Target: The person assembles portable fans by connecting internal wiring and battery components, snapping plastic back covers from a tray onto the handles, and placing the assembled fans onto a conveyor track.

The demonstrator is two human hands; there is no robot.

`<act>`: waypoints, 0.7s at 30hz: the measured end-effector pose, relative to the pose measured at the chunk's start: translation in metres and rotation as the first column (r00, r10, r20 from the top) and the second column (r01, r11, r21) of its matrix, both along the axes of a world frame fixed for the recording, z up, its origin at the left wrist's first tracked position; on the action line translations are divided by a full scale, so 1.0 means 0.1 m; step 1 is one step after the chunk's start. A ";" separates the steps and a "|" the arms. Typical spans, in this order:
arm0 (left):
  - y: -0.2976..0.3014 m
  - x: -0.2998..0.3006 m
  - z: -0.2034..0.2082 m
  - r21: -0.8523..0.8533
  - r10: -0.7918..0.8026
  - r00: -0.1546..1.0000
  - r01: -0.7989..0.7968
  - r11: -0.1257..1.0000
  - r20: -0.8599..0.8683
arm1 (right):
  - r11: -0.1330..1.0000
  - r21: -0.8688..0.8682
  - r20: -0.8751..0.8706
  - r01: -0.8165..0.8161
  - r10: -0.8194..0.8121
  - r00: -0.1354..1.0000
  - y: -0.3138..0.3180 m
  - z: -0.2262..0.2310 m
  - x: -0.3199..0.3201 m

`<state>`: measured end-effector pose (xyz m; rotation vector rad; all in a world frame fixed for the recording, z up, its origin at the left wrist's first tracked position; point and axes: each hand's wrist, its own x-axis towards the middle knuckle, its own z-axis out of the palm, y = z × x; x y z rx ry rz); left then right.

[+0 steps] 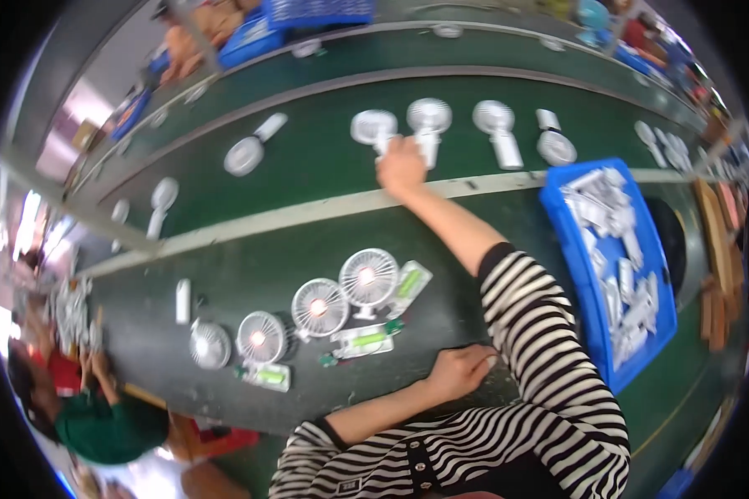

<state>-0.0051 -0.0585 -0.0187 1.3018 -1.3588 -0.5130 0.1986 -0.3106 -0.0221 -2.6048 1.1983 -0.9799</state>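
My right hand reaches over the rail to the far green belt, its fingers closed around the handle of a white handheld fan; motion blurs it a little. Right beside that hand lies another white fan. My left hand rests near the front of the dark worktable, fingers curled in, with a small pale bit at the fingertips that I cannot make out. On the worktable to its left are fan heads with glowing centres, opened handles with green batteries, and a fan head without a glow.
A blue crate of white plastic parts stands at my right. A pale rail divides worktable and belt. More fans lie along the belt. A co-worker in green sits at left. A white piece lies at the table's left.
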 end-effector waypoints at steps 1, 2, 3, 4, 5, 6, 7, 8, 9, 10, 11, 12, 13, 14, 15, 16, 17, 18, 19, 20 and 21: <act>0.01 -0.02 -0.02 0.009 -0.002 1.000 0.002 1.000 -0.014 | 0.997 -0.072 0.011 -0.020 0.021 1.000 -0.01 -0.01 -0.04; 0.03 -0.02 -0.01 0.060 -0.024 0.999 0.026 0.998 -0.021 | 0.999 -0.026 -0.010 -0.028 0.028 1.000 0.04 0.01 -0.07; 0.04 0.00 -0.02 0.073 -0.025 1.000 0.025 0.997 -0.003 | 0.995 -0.091 -0.041 -0.051 0.048 0.998 0.15 0.07 -0.12; 0.03 0.00 -0.03 0.082 -0.048 0.999 0.047 0.996 0.011 | 0.989 -0.120 -0.066 -0.084 0.076 0.995 0.20 0.11 -0.21; 0.03 0.00 -0.03 0.059 -0.019 0.999 0.017 0.998 0.031 | 0.982 -0.146 -0.096 -0.118 0.105 0.990 0.28 0.13 -0.29; 0.02 0.02 -0.07 0.051 -0.006 0.999 0.004 0.999 0.040 | 0.978 -0.130 -0.084 -0.161 0.151 0.985 0.36 0.16 -0.35; 0.01 0.01 -0.11 0.042 -0.006 0.999 0.004 0.999 0.042 | 0.975 -0.113 -0.079 -0.193 0.185 0.980 0.43 0.19 -0.48; 0.01 0.03 -0.09 0.069 0.010 0.999 -0.014 0.998 0.049 | 0.974 -0.057 -0.080 -0.219 0.214 0.973 0.55 0.25 -0.61; 0.02 0.05 -0.07 0.107 -0.006 0.996 -0.003 0.994 0.086 | 0.968 -0.010 -0.066 -0.251 0.250 0.966 0.65 0.24 -0.76; 0.02 0.05 -0.07 0.109 -0.005 0.998 -0.002 0.994 0.056 | 0.961 0.031 -0.043 -0.276 0.277 0.960 0.75 0.27 -0.92; 0.02 0.07 -0.08 0.094 0.007 0.999 -0.012 0.996 0.051 | 0.951 0.117 -0.047 -0.287 0.294 0.955 0.89 0.35 -1.07; 0.03 0.08 -0.10 0.078 0.020 0.999 -0.024 0.997 0.049 | 0.937 0.153 -0.024 -0.314 0.322 0.947 1.01 0.35 -1.21; 0.02 0.09 -0.10 0.089 0.002 0.999 -0.005 0.996 0.037 | 0.925 0.180 0.005 -0.335 0.340 0.941 1.08 0.35 -1.36; 0.02 0.09 -0.10 0.090 -0.002 0.999 -0.001 0.996 0.033 | 0.918 0.188 -0.002 -0.350 0.357 0.934 1.15 0.35 -1.49; 0.01 0.10 -0.09 0.090 -0.002 0.999 -0.001 0.996 0.032 | 0.917 0.189 -0.005 -0.352 0.360 0.933 1.22 0.36 -1.55; 0.01 0.08 -0.07 0.066 0.009 1.000 -0.009 0.998 0.014 | 0.898 0.251 0.028 -0.361 0.366 0.930 1.28 0.37 -1.62; 0.01 0.07 -0.06 0.067 0.012 1.000 -0.012 0.998 0.013 | 0.874 0.311 0.064 -0.374 0.373 0.926 1.33 0.39 -1.66; 0.00 0.07 -0.04 0.059 0.018 1.000 -0.018 0.998 0.012 | 0.872 0.311 0.066 -0.379 0.377 0.924 1.38 0.43 -1.65; 0.01 0.06 -0.03 0.051 0.023 1.000 -0.024 0.998 0.011 | 0.860 0.304 0.087 -0.411 0.405 0.910 1.43 0.49 -1.61; 0.02 0.06 0.03 0.058 0.017 1.000 -0.018 0.998 0.009 | 0.849 0.295 0.108 -0.439 0.427 0.898 1.45 0.53 -1.55; 0.04 0.05 0.05 0.059 0.017 1.000 -0.018 0.998 0.013 | 0.851 0.309 0.068 -0.425 0.426 0.902 1.46 0.51 -1.46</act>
